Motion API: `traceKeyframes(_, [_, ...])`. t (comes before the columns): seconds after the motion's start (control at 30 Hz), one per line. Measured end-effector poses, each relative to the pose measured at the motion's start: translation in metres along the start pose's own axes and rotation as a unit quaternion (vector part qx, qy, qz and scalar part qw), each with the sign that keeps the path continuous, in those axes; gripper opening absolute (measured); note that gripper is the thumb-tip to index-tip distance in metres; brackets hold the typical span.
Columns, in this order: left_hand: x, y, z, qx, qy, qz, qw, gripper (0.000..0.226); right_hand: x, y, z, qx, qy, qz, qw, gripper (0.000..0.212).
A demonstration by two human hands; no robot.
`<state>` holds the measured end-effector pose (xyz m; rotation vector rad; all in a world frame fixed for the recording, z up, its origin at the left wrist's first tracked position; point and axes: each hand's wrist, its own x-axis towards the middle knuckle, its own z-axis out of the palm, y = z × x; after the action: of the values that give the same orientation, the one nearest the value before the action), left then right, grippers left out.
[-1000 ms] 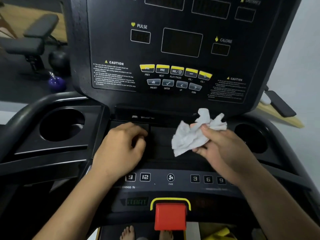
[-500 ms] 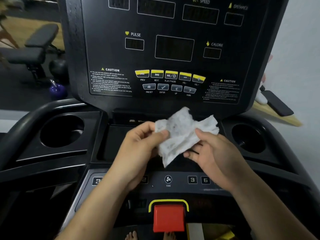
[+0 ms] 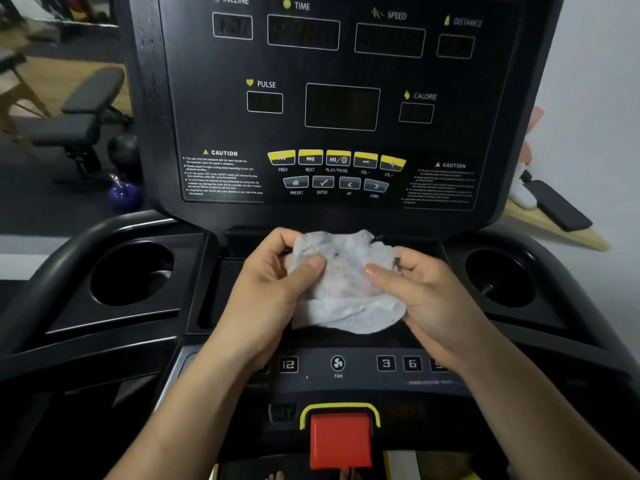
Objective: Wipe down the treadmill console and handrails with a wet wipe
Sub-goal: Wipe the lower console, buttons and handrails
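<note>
Single head-worn view, forward and down, close over the treadmill console [image 3: 343,109]

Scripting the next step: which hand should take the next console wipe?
Right, likely: the right hand holds the wet wipe's fuller side, thumb on top; the left hand only pinches its upper left edge.

Gym background, left and right edges of view.
Left: black padded bench [image 3: 86,109], backrest tilted; dark round weight [image 3: 123,148] just beside its base; purple kettlebell [image 3: 124,195] nearer, on dark floor. Right: pale wooden board [image 3: 585,237] by white wall [image 3: 595,81], flat black pad [image 3: 557,206] lying on it.
</note>
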<state>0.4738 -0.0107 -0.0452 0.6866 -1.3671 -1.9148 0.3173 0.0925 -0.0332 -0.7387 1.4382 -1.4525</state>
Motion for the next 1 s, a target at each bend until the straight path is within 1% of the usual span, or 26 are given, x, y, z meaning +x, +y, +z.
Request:
traceKeyframes(0.07, [0.001,0.001,-0.002,-0.055,0.025,-0.03,0.998,0.01,0.0,0.001,-0.002,-0.006,0.005,-0.032,0.999,0.028])
traceKeyframes(0.1, [0.001,0.001,-0.004,-0.083,0.022,-0.062,0.994,0.013,0.0,0.001,-0.003,0.003,0.005,-0.036,0.999,0.03])
traceKeyframes(0.17, [-0.001,0.001,-0.005,-0.091,-0.024,-0.135,0.986,0.027,-0.001,-0.001,-0.003,0.017,0.001,-0.04,0.999,0.029])
traceKeyframes(0.2, [-0.003,0.0,-0.004,-0.082,-0.051,-0.159,0.983,0.033,-0.002,-0.002,-0.004,0.016,0.0,-0.042,0.999,0.027])
traceKeyframes(0.23, [-0.004,0.001,-0.004,-0.077,-0.063,-0.17,0.98,0.035,-0.002,-0.001,-0.005,0.011,0.001,-0.043,0.999,0.024])
traceKeyframes(0.27, [-0.004,0.003,-0.004,-0.071,-0.059,-0.169,0.981,0.035,-0.002,-0.001,-0.006,-0.002,0.004,-0.044,0.999,0.022])
traceKeyframes(0.37, [0.0,0.016,-0.003,-0.058,-0.03,-0.12,0.991,0.032,-0.004,-0.006,-0.008,-0.071,0.017,-0.07,0.995,0.019])
traceKeyframes(0.4, [-0.001,0.023,-0.003,-0.044,-0.036,-0.093,0.994,0.026,-0.007,-0.011,-0.007,-0.092,0.02,-0.094,0.991,0.019])
traceKeyframes(0.43, [-0.003,0.029,-0.002,-0.033,-0.05,-0.062,0.996,0.018,-0.011,-0.017,-0.007,-0.1,0.023,-0.129,0.986,0.019])
traceKeyframes(0.47, [-0.006,0.038,-0.001,-0.027,-0.067,-0.024,0.997,0.014,-0.015,-0.026,-0.008,-0.105,0.026,-0.17,0.979,0.021])
traceKeyframes(0.5, [-0.011,0.05,0.001,-0.028,-0.085,0.011,0.996,0.016,-0.019,-0.036,-0.009,-0.113,0.022,-0.211,0.971,0.025])
traceKeyframes(0.57, [-0.013,0.065,0.0,-0.013,-0.124,0.069,0.99,0.024,-0.022,-0.05,-0.015,-0.126,-0.014,-0.267,0.955,0.042])
traceKeyframes(0.63, [-0.008,0.066,-0.004,0.063,-0.132,0.088,0.985,0.033,-0.019,-0.049,-0.023,-0.135,-0.031,-0.255,0.957,0.06])
traceKeyframes(0.7, [0.0,0.057,-0.012,0.097,-0.093,0.064,0.989,0.031,-0.015,-0.043,-0.03,-0.164,-0.01,-0.226,0.96,0.067])
traceKeyframes(0.77, [0.004,0.048,-0.011,0.089,-0.066,0.016,0.994,0.037,-0.014,-0.039,-0.033,-0.195,0.006,-0.215,0.957,0.062])
traceKeyframes(0.83, [0.006,0.041,-0.004,0.059,-0.042,-0.028,0.997,0.033,-0.014,-0.037,-0.034,-0.175,-0.001,-0.189,0.966,0.05])
traceKeyframes(0.87, [0.007,0.036,0.001,0.052,-0.035,-0.036,0.997,0.029,-0.014,-0.038,-0.034,-0.151,-0.015,-0.168,0.974,0.046])
traceKeyframes(0.9, [0.007,0.032,0.006,0.057,-0.029,-0.035,0.997,0.022,-0.014,-0.039,-0.034,-0.124,-0.03,-0.148,0.981,0.044])
traceKeyframes(0.97, [0.007,0.026,0.014,0.118,-0.026,0.008,0.993,0.001,-0.014,-0.039,-0.036,-0.055,-0.049,-0.118,0.99,0.039])
traceKeyframes(1.0, [0.008,0.022,0.017,0.148,-0.022,0.033,0.988,0.012,-0.015,-0.04,-0.037,-0.014,-0.043,-0.101,0.994,0.035])
